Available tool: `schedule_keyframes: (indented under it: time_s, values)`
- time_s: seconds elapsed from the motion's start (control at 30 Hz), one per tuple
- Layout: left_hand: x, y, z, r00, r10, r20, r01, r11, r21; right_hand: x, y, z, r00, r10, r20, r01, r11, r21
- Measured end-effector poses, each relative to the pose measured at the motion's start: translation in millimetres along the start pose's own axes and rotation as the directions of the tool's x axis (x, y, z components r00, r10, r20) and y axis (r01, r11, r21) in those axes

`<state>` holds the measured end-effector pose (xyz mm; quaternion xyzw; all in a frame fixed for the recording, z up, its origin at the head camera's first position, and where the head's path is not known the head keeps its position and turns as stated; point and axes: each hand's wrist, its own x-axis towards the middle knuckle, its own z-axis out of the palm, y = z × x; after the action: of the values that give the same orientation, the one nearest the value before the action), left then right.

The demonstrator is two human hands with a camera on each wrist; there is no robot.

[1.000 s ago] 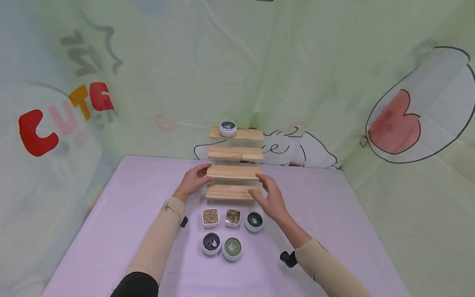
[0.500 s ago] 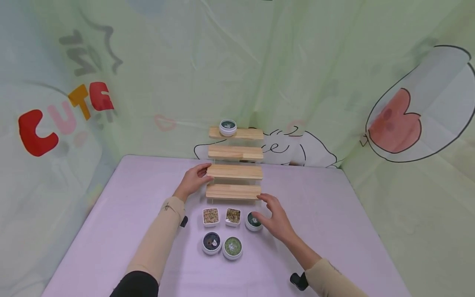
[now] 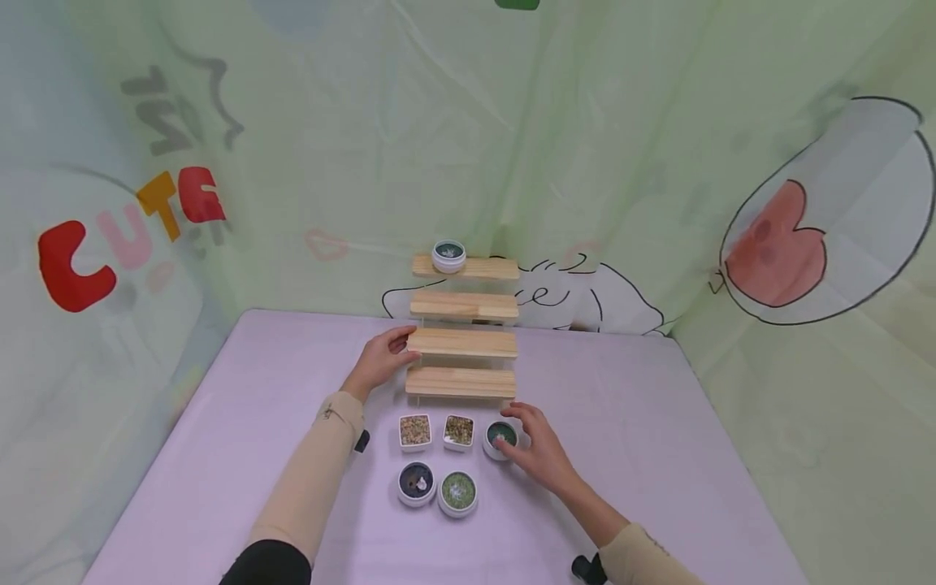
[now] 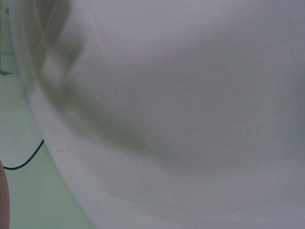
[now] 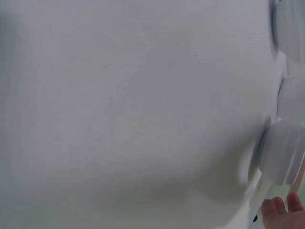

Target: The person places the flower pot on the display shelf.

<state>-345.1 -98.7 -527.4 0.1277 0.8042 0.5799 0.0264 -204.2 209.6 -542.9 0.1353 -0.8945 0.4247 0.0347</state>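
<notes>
A four-tier stand with pale wooden shelves (image 3: 468, 382) stands at the middle back of the table. My left hand (image 3: 376, 361) holds its left end, thumb and index finger at the corners of the second shelf from the bottom. Just in front of the stand's right corner is a round white pot (image 3: 491, 452) with a dark green top. My right hand (image 3: 541, 451) is at this pot, fingers relaxed and apart, the thumb overlapping its top and the fingertips by its far side. In the right wrist view, the right hand's fingers (image 5: 281, 205) show beside the white pots.
Two square white pots, one with pinkish gravel (image 3: 415, 429) and one with brownish gravel (image 3: 459, 431), stand left of the round pot. Nearer are a dark-topped pot (image 3: 417, 481) and a green-topped pot (image 3: 458, 491). Another round pot (image 3: 449, 257) sits on the top shelf.
My right hand has come away from the stand's right side, moving down toward me to the round dark green pot. My left hand stays at the stand's left end.
</notes>
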Motion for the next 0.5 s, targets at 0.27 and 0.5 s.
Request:
schedule_keyframes:
  time_s: [0.27, 0.5]
  values:
    - [-2.0, 2.0, -0.6, 1.000, -0.010, -0.001, 0.010, 1.000, -0.009, -4.9, 8.1, 6.0, 0.999, 0.028, 0.034, -0.031, 0.997, 0.064]
    - [-0.1, 0.5, 0.4, 1.000, -0.014, -0.003, 0.014, 1.000, -0.019, -6.7, 13.3, 10.2, 1.000, -0.005, 0.013, 0.004, 0.997, 0.077]
